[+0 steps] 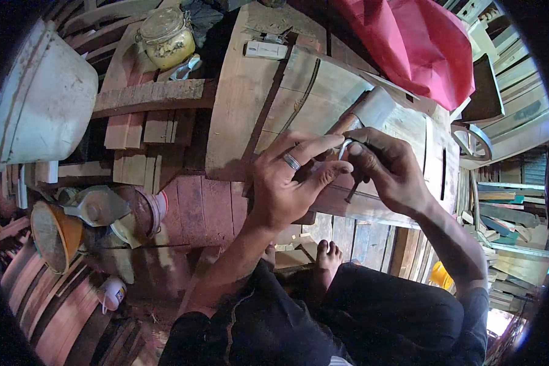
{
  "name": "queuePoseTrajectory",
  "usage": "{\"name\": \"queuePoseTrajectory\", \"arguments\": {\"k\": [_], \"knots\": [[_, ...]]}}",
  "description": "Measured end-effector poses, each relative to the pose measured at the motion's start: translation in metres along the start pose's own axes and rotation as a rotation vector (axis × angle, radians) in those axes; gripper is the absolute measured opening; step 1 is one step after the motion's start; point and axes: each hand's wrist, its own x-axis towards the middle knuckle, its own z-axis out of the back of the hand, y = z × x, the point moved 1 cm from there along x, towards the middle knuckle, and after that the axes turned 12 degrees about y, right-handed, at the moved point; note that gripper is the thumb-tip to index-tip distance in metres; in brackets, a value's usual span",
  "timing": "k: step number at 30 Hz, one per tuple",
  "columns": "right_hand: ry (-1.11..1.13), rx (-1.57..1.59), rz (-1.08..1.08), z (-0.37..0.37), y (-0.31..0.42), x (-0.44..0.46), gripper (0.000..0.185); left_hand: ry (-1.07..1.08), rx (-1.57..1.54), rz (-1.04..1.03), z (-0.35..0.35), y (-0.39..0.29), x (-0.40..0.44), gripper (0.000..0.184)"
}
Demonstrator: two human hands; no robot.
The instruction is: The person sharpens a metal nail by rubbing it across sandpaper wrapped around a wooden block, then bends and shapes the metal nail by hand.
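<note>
Both hands meet over the wooden workbench (244, 110). A small bent whitish metal piece (344, 148) shows between their fingertips. My left hand (287, 180), with a ring on one finger, pinches at it from the left. From the right, my right hand (390, 168) has its thumb and forefinger closed on the same piece. A thin dark rod with a flat end (352, 192) sticks out below my right fingers; what it joins is hidden. Just behind the hands lies a hammer (373, 108), its metal head to the upper right and its handle partly covered by my fingers.
A red cloth (415, 49) lies at the back right. At the back left are a glass jar (166, 39) and a large white tub (46, 97). An orange bowl (56, 236) and a white container (112, 294) sit lower left. Stacked boards stand at the right.
</note>
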Motion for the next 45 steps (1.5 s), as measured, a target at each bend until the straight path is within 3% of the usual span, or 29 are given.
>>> {"name": "queuePoseTrajectory", "arguments": {"k": [5, 8, 11, 13, 18, 21, 22, 25, 31, 33, 37, 39, 40, 45], "knots": [[0.020, 0.017, -0.060, 0.001, -0.001, -0.001, 0.026, 0.060, -0.015, 0.010, 0.000, 0.004, -0.004, 0.032], [0.025, -0.062, 0.034, 0.001, -0.006, 0.001, 0.023, 0.055, 0.005, -0.001, 0.001, 0.004, -0.004, 0.029], [0.012, 0.095, 0.030, 0.001, -0.006, 0.003, 0.028, 0.042, -0.033, -0.028, -0.001, 0.006, -0.002, 0.027], [0.085, 0.376, -0.041, 0.005, 0.000, 0.002, 0.018, 0.059, -0.033, -0.058, 0.000, 0.006, -0.001, 0.026], [0.208, 0.443, -0.131, 0.013, -0.004, 0.001, 0.024, 0.084, -0.014, -0.060, 0.000, -0.001, 0.001, 0.021], [0.149, 0.465, -0.162, 0.010, -0.013, 0.003, 0.029, 0.035, -0.004, -0.062, -0.001, 0.005, -0.002, 0.020], [0.119, 0.335, -0.130, 0.011, -0.009, 0.002, 0.034, 0.009, -0.034, -0.037, -0.001, 0.005, -0.002, 0.019], [0.047, 0.334, 0.002, 0.014, -0.011, 0.003, 0.038, -0.046, -0.174, 0.046, -0.005, 0.006, -0.007, 0.019], [0.035, 0.283, 0.142, 0.012, -0.002, -0.003, 0.044, -0.044, 0.001, 0.070, 0.001, 0.002, -0.004, 0.019], [0.074, 0.163, 0.221, 0.009, -0.001, -0.002, 0.041, -0.044, 0.046, 0.052, 0.001, 0.004, -0.004, 0.026], [0.001, 0.168, 0.062, 0.013, -0.007, 0.000, 0.031, -0.020, 0.025, 0.032, 0.002, 0.004, -0.003, 0.028], [-0.034, 0.148, 0.066, 0.014, -0.006, 0.001, 0.031, 0.053, -0.026, 0.026, 0.002, 0.000, -0.001, 0.036], [-0.044, 0.206, 0.082, 0.015, -0.008, 0.001, 0.032, 0.084, -0.039, 0.014, 0.000, 0.001, -0.001, 0.048], [-0.103, 0.266, 0.064, 0.023, -0.006, 0.000, 0.033, 0.171, -0.045, 0.044, 0.000, 0.000, 0.000, 0.058]]}}
